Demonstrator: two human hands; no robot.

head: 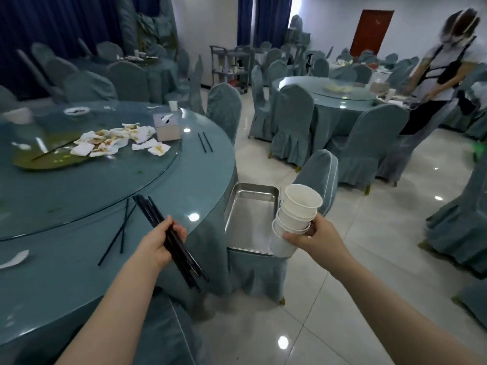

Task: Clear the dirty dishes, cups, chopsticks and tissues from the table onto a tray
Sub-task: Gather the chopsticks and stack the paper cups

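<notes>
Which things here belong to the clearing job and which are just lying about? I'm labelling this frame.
Job: chopstick bundle in left hand; stacked cups in right hand; metal tray; used tissues; chopsticks on the table; white spoon.
Lying about: tissue box; covered chairs; service cart.

The single head camera looks forward and down from standing height, close over the table (110, 196) edge and tray (237, 204).

We are seeing black chopsticks (168, 238), white cups (296, 219), a silver tray (247, 222), a teal table (79, 193), and white tissues (116, 139) showing seemingly yellowish stains.
</notes>
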